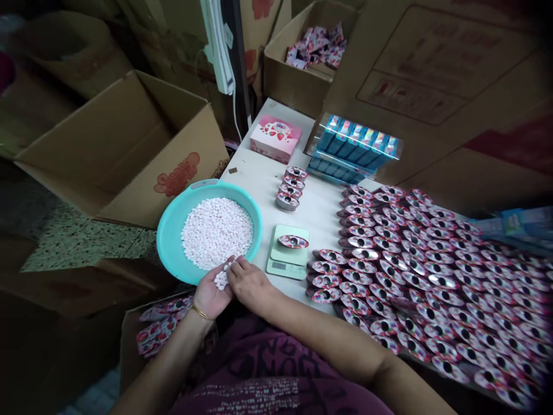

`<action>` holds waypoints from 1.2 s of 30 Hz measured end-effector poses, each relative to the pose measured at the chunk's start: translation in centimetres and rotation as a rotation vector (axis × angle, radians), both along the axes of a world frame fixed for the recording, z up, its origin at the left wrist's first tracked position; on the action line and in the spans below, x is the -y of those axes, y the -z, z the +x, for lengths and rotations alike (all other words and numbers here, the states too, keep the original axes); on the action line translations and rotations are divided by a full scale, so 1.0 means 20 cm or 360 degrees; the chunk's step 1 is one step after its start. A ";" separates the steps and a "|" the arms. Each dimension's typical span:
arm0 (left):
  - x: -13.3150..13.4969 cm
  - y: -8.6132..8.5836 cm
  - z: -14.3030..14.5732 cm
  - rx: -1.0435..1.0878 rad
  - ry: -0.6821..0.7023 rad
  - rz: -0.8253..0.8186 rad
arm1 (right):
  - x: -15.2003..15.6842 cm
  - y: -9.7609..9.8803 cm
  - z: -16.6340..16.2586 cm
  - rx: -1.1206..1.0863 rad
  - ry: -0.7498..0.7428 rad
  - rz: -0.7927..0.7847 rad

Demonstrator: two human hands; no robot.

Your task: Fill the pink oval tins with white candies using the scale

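Observation:
Small white candy-like pellets [222, 280] lie heaped in the cupped palm of my left hand [209, 300], at the near rim of a turquoise basin [166, 242]. My right hand [253, 288] reaches over that palm, its fingers bent together at the pellets; what sits between the fingertips is hidden. More white pellets [218, 230] fill the basin's bottom. To the right, a pale green scale [287, 268] carries one upright patterned pouch [292, 242] with a dark round hole in its top.
Rows of similar pouches [432, 282] cover the table's right side, and several stand behind the scale. A pink box [275, 138] and a blue-packed display [354, 147] sit farther back. Cardboard boxes [173, 155] stand left; another carton [294, 86] at the back holds loose pouches.

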State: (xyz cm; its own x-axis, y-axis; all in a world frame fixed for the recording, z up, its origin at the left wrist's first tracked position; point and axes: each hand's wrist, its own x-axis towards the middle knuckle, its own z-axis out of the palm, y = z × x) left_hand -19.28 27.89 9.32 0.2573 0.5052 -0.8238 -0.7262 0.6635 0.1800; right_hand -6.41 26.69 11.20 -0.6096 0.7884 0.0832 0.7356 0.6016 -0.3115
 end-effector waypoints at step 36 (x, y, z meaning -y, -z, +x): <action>-0.03 -0.02 0.20 0.0127 0.0099 0.0012 | -0.09 -0.01 0.46 -0.0782 0.0521 -0.0374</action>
State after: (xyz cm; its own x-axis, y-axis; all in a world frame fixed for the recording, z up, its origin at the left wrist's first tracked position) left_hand -15.21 28.59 9.74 0.3532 0.4923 -0.7955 -0.6958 0.7067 0.1284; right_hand 2.88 28.48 11.45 -0.2683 0.9588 0.0938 0.6073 0.2440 -0.7561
